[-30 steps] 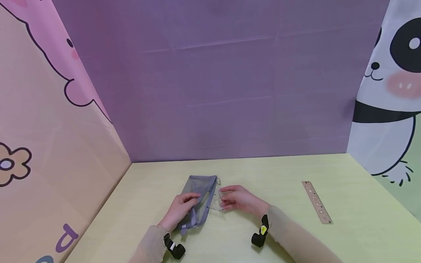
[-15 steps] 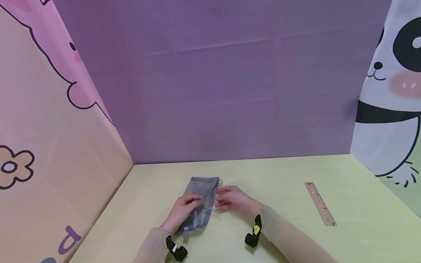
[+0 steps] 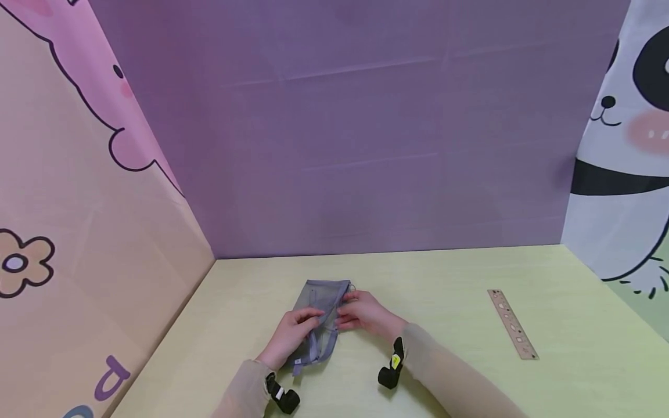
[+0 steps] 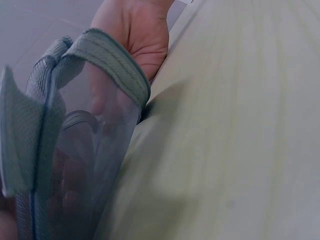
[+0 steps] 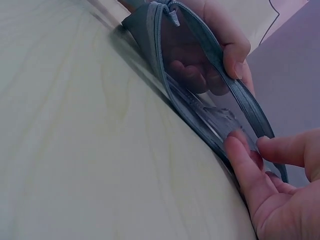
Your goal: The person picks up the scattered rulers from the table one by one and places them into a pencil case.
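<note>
A grey-blue mesh zip pouch [image 3: 328,291] lies on the table with its zipped mouth gaping to the right. My left hand [image 3: 290,332] pinches the upper edge of the mouth between thumb and fingers, lifting it, as the right wrist view shows with the zip pull [image 5: 174,18] at the far end. My right hand [image 3: 366,314] has its fingertips inside the mouth and pinches a clear, thin set square, now largely hidden by the pouch and fingers. In the left wrist view, the right palm [image 4: 140,32] shows beyond the pouch's fabric border [image 4: 112,57].
A clear, pinkish-looking stencil ruler [image 3: 513,324] with cut-out shapes lies apart on the right of the pale wooden table [image 3: 434,273]. A purple cloth wall [image 3: 334,145] stands behind, with printed panels at both sides.
My right hand has moved left to the pouch, carrying the set square from outside into the mouth. My left hand keeps its hold on the edge.
</note>
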{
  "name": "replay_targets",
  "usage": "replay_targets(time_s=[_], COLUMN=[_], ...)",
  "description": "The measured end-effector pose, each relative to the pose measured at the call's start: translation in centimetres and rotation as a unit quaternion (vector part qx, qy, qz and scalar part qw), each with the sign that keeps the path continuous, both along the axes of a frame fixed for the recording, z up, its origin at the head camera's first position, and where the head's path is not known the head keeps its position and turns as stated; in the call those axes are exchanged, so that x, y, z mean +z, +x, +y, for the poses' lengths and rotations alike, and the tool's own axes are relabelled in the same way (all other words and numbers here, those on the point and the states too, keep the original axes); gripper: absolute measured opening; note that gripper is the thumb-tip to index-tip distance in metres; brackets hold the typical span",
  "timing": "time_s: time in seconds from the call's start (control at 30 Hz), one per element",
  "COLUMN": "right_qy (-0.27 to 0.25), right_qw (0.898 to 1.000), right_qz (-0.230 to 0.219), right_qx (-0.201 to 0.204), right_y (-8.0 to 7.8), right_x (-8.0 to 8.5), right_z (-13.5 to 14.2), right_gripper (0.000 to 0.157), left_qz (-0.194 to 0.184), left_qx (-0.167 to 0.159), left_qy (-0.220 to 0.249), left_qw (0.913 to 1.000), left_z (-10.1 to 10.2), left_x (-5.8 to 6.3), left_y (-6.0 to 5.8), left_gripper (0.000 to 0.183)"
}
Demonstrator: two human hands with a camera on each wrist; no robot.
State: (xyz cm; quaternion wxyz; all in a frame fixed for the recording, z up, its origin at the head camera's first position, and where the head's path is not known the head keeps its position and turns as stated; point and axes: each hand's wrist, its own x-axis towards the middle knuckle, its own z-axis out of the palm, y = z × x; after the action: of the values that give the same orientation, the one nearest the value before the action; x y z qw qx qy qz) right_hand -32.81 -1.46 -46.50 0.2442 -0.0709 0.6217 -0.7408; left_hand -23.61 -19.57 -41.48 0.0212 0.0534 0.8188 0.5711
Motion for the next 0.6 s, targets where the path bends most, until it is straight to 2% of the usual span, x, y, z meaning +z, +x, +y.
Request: replay_targets(time_s=[0.3,0.5,0.6], right_qy=[0.012,0.014,0.016], right_qw=[1.0,1.0,1.0], right_qz=[-0.001,0.009,0.01], right_qx=[-0.016,-0.009,-0.002], right_y=[0.0,0.2,0.2], right_x=[0.4,0.5,0.6], right_z=[-0.5,-0.4,-0.4], right_gripper=[0.043,0.037,0.036], left_qz=[-0.001,0.001,-0.002], left_qx=[0.016,0.021,0.026], left_qy=[0.0,0.001,-0.001], left_qw=[0.9999,0.9998,0.9997], left_z=[-0.4,-0.6,-0.6], left_x=[-3.1,-3.4,-3.2], left_y=[-1.9,-2.2,-2.0], left_gripper=[0.026,0.026,0.026])
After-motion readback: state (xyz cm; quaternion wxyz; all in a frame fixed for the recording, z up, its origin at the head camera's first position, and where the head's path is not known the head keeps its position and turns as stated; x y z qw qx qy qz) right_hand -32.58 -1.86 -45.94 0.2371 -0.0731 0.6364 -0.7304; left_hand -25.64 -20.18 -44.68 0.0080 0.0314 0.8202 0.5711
